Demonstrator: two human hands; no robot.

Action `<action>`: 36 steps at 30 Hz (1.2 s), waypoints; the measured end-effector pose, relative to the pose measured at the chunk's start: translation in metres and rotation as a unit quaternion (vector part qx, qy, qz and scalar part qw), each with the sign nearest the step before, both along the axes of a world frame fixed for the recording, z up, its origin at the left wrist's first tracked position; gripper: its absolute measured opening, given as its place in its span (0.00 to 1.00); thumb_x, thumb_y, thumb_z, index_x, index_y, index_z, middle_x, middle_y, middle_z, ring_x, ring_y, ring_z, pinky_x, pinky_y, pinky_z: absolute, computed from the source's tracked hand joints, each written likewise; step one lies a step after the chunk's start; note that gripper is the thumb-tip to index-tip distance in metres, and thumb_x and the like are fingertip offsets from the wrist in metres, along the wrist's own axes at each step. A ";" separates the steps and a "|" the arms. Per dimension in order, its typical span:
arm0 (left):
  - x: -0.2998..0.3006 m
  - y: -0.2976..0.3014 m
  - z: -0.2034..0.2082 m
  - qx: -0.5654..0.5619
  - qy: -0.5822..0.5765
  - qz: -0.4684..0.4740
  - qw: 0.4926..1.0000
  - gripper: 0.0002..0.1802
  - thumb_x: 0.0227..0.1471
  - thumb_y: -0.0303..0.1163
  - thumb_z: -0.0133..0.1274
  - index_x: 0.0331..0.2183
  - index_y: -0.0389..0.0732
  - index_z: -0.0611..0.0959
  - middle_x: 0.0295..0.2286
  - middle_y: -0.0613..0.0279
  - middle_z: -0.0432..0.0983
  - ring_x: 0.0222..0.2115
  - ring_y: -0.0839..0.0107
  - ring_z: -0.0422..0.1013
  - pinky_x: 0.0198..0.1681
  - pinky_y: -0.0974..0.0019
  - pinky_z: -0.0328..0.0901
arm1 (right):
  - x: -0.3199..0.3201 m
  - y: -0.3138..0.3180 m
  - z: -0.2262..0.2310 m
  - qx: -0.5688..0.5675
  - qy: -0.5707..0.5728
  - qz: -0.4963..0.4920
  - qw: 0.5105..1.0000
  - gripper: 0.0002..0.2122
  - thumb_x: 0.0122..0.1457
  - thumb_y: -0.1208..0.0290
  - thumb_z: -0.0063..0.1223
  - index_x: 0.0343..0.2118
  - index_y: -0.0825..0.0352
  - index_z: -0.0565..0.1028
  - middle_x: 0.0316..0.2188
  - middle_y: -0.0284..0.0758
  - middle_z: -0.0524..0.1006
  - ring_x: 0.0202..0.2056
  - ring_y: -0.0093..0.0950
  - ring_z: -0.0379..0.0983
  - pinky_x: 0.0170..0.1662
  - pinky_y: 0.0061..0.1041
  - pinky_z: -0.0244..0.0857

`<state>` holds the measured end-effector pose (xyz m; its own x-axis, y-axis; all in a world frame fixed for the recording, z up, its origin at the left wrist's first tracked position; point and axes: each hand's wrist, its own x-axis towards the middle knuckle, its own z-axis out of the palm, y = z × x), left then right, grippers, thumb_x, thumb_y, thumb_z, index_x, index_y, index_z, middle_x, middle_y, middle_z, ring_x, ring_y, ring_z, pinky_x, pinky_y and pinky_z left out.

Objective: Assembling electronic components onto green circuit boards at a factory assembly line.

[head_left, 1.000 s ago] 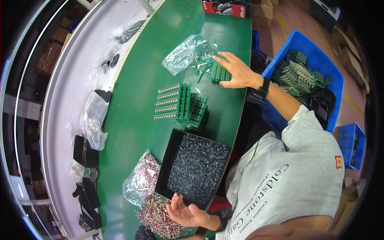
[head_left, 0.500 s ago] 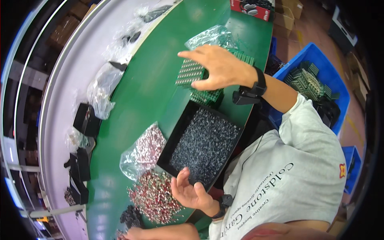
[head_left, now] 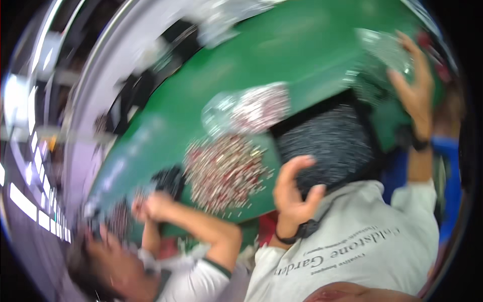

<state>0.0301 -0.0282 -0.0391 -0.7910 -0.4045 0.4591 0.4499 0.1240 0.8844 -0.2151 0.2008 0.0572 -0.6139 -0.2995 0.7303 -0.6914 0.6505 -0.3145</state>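
left hand (head_left: 294,194) open, holds nothing, beside black tray (head_left: 327,143) | right hand (head_left: 415,83) spread open on clear bag (head_left: 382,48) | I fear bag slips, or tray tips onto loose pins (head_left: 224,173); view blurred

- Worktop (head_left: 302,55): smooth, matt green covering.
- Black tray (head_left: 322,113) on the worktop: matt rim, filled with dark, grainy small parts.
- Clear bag (head_left: 236,108) left of the tray: glossy plastic film.
- Loose heap (head_left: 224,171) below the bag: shiny metal bits.
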 end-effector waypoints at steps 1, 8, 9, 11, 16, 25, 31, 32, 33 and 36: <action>-0.001 -0.003 0.002 -0.037 -0.010 0.000 0.999 0.41 0.43 0.21 0.63 0.58 0.26 0.64 0.50 0.43 0.70 0.53 0.53 0.69 0.58 0.53 0.63 | 0.010 -0.005 -0.003 -0.047 -0.032 0.046 0.997 0.30 0.50 0.76 0.53 0.60 0.72 0.67 0.56 0.45 0.70 0.57 0.38 0.67 0.60 0.33 0.60; -0.031 0.001 0.044 -0.212 0.033 0.097 0.972 0.66 0.38 0.38 0.72 0.68 0.48 0.46 0.63 0.32 0.48 0.64 0.35 0.49 0.63 0.36 0.46 | 0.068 -0.084 -0.016 0.027 -0.234 0.521 0.821 0.39 0.53 0.46 0.56 0.57 0.78 0.64 0.56 0.59 0.63 0.56 0.49 0.64 0.59 0.43 0.58; -0.036 0.002 0.039 -0.196 0.070 0.105 0.972 0.66 0.38 0.37 0.71 0.69 0.50 0.45 0.63 0.33 0.49 0.63 0.33 0.48 0.63 0.35 0.46 | 0.064 -0.090 -0.021 0.055 -0.225 0.549 0.803 0.42 0.53 0.41 0.57 0.57 0.79 0.63 0.54 0.60 0.63 0.54 0.52 0.65 0.57 0.44 0.59; -0.043 0.000 0.040 -0.232 0.048 0.142 0.961 0.74 0.39 0.37 0.72 0.68 0.55 0.31 0.59 0.24 0.52 0.62 0.33 0.52 0.61 0.34 0.48 | 0.058 -0.094 -0.023 0.119 -0.258 0.594 0.753 0.42 0.56 0.40 0.52 0.59 0.76 0.60 0.57 0.60 0.59 0.56 0.53 0.61 0.60 0.44 0.55; -0.045 0.004 0.022 -0.181 -0.016 0.072 0.981 0.75 0.36 0.37 0.73 0.67 0.48 0.31 0.54 0.29 0.59 0.51 0.49 0.64 0.56 0.48 0.59 | 0.036 -0.091 -0.047 0.063 -0.342 0.664 0.662 0.38 0.59 0.43 0.50 0.56 0.79 0.62 0.49 0.60 0.67 0.48 0.55 0.68 0.53 0.43 0.64; -0.052 0.013 0.031 0.006 -0.098 -0.084 0.992 0.66 0.39 0.41 0.65 0.65 0.27 0.40 0.63 0.23 0.41 0.66 0.40 0.45 0.67 0.47 0.42 | 0.014 -0.109 -0.044 0.014 -0.270 0.624 0.733 0.21 0.40 0.76 0.64 0.41 0.74 0.74 0.36 0.44 0.74 0.33 0.41 0.74 0.34 0.35 0.70; -0.063 0.014 0.025 0.018 -0.081 -0.130 0.988 0.67 0.42 0.44 0.66 0.65 0.27 0.39 0.62 0.20 0.42 0.65 0.36 0.45 0.66 0.44 0.43 | 0.013 -0.105 -0.056 -0.006 -0.292 0.617 0.731 0.19 0.40 0.78 0.65 0.38 0.74 0.75 0.33 0.43 0.76 0.32 0.41 0.76 0.35 0.35 0.72; -0.065 0.016 0.022 -0.020 -0.064 -0.109 0.992 0.66 0.43 0.46 0.67 0.65 0.27 0.41 0.61 0.19 0.42 0.64 0.35 0.46 0.65 0.42 0.44 | 0.012 -0.105 -0.057 -0.014 -0.295 0.621 0.726 0.19 0.41 0.78 0.65 0.38 0.74 0.75 0.33 0.42 0.76 0.31 0.41 0.76 0.35 0.34 0.72; -0.067 0.018 0.020 -0.058 -0.048 -0.087 0.993 0.65 0.44 0.47 0.67 0.65 0.27 0.42 0.60 0.18 0.43 0.64 0.33 0.47 0.65 0.40 0.45 | 0.012 -0.106 -0.057 -0.015 -0.297 0.622 0.725 0.19 0.41 0.78 0.65 0.38 0.74 0.75 0.33 0.42 0.76 0.31 0.41 0.76 0.35 0.34 0.72; -0.068 0.018 0.017 -0.060 -0.052 -0.084 0.993 0.63 0.44 0.49 0.67 0.64 0.27 0.48 0.59 0.17 0.46 0.62 0.31 0.50 0.63 0.38 0.47 | 0.012 -0.106 -0.056 -0.029 -0.316 0.609 0.727 0.18 0.40 0.79 0.65 0.37 0.74 0.75 0.33 0.43 0.76 0.31 0.41 0.76 0.35 0.34 0.73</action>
<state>-0.0383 -0.0099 -0.0225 -0.8881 -0.2100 0.4088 0.3809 0.1614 0.9104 -0.2028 0.0944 0.0009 -0.1378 -0.8819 0.4509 -0.4477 -0.3506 -0.8226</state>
